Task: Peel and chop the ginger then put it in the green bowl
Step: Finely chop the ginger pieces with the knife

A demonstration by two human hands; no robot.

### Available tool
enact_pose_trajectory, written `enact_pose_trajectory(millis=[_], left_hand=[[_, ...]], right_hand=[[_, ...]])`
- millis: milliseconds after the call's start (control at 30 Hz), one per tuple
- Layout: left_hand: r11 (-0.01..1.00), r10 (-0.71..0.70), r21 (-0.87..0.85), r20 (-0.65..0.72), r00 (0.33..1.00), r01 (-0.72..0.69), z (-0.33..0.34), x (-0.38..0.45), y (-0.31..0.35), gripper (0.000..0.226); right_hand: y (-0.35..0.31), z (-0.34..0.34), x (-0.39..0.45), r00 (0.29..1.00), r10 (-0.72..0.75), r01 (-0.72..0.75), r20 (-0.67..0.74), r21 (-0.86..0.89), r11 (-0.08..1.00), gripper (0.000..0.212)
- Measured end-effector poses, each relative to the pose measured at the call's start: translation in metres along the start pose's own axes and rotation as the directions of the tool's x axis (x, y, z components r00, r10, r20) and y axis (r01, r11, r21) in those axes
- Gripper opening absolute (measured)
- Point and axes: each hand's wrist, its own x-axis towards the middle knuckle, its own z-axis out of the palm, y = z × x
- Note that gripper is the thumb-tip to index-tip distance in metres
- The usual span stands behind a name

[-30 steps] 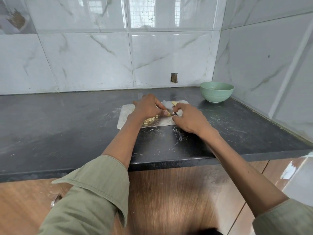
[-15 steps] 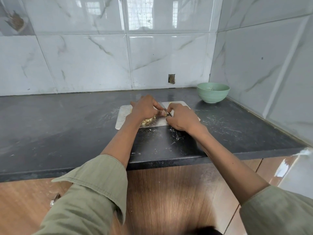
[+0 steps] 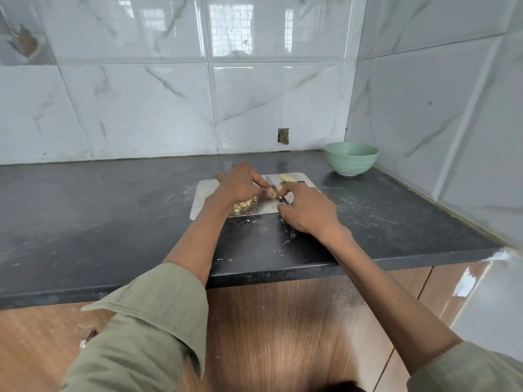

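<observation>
Wide bare dark countertop (image 3: pixel 99 210) lies open left of the cutting board (image 3: pixel 202 193). To the right, the green bowl (image 3: pixel 351 159) sits tucked in the corner, the tiled side wall (image 3: pixel 441 123) closing that side, the back wall (image 3: pixel 169 108) behind.

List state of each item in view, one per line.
left hand: pinches ginger piece on board
right hand: grips knife, blade at the ginger piece
chopped ginger: piled on cutting board
uncut ginger: lying at board's far edge
green bowl: upright on counter, contents unclear
</observation>
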Motion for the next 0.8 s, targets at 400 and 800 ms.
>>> enact_pose_trajectory(millis=[400,800], left_hand=[[0.999,0.008,-0.052,-0.019,1.000,-0.009,0.001,0.001,-0.004,0.035],[1.000,0.012,0.023,-0.028,1.000,-0.012,0.005,0.004,-0.005,0.027]], right_hand=[[0.003,0.006,-0.007,0.993,-0.048,0.049,-0.108,0.005,0.999,0.028],[0.001,0.002,0.015,0.999,0.006,-0.008,0.043,0.058,0.998,0.027]])
